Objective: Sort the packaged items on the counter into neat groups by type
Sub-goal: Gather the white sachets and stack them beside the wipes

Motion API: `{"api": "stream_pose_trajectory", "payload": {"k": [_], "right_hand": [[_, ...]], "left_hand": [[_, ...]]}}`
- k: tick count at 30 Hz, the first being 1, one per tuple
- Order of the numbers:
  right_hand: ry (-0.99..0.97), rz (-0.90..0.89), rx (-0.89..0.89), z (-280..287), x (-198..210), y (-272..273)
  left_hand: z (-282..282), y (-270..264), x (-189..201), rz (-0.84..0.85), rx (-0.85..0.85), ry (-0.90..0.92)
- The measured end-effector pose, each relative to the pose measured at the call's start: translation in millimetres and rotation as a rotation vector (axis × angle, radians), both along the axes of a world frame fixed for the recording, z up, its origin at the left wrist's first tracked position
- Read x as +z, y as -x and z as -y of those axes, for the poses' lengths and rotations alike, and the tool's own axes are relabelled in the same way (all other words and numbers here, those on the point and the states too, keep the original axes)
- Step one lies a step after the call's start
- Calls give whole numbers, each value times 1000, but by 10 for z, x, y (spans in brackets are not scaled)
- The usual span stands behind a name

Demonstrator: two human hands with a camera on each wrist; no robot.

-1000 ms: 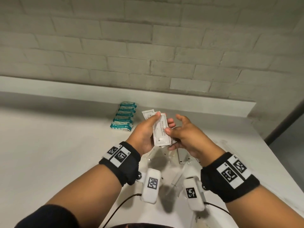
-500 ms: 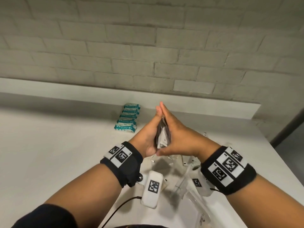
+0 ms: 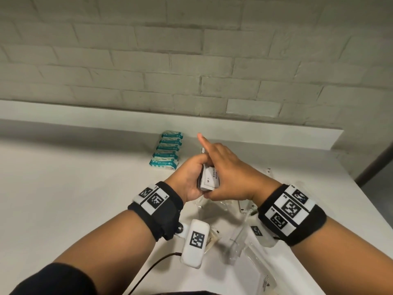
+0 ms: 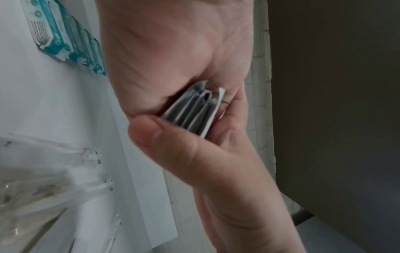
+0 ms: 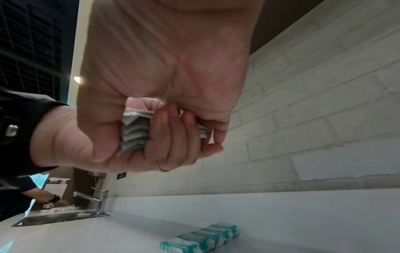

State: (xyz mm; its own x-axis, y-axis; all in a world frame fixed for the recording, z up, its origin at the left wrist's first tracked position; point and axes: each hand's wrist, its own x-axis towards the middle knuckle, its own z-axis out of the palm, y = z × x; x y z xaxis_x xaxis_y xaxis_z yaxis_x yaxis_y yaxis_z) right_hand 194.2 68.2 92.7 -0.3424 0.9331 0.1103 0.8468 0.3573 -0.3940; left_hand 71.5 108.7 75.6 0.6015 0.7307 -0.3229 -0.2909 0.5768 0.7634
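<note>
A stack of white sachets (image 3: 209, 177) with black print sits between my two hands above the counter (image 3: 63, 199). My left hand (image 3: 191, 173) grips the stack from the left, fingers curled round it (image 5: 168, 137). From the right, my right hand (image 3: 229, 173) covers it. Its thumb presses the near end (image 4: 155, 137) and its index finger points toward the wall. The sachets' edges (image 4: 194, 111) show in the left wrist view. A neat row of teal packets (image 3: 168, 151) lies near the back ledge, left of my hands.
Clear plastic-wrapped items (image 3: 238, 239) lie loose on the counter under my wrists. The counter's right edge (image 3: 361, 188) runs close by. A sink with a tap (image 5: 101, 202) is further left, where another person (image 5: 32, 196) works. A brick wall stands behind.
The sachets, first held fanned and facing me, were pressed upright between both palms. Now the stack is tilted, my right hand lies over it and its index finger has lifted.
</note>
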Motion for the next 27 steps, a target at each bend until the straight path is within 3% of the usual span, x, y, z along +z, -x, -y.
{"api": "stream_pose_trajectory", "payload": {"k": [3,7,9,13,16,18,20,23,27], "right_hand": [[228,-380,-83,-98,-31,-75],[485,-941,-359,-285,-163,-136],[663,-1096,-353,-401,-281,-85],[732,-1228,-410,-669,-515,-53],[762,-1200,-471,-894,-651,-185],[817,-1059,-471,-1045,-739,-323],[859,-896,-461,-1190,-782,-414],[889,-809,-510,-1413,-805,-455],[788,-676,-561,-1667,-820,-414]], "left_hand": [[-109,28,-52,72,122,15],[-329,29,-134,148,334,-13],[-427,-27,-185,140,351,-53],[-582,-103,-357,17,264,-109],[-844,-27,-559,-153,252,-171],[-1041,56,-628,-317,172,-223],[-1220,97,-654,-524,81,-333],[-1467,55,-731,-858,29,-551],[-1664,-55,-834,-1199,-10,-696]]}}
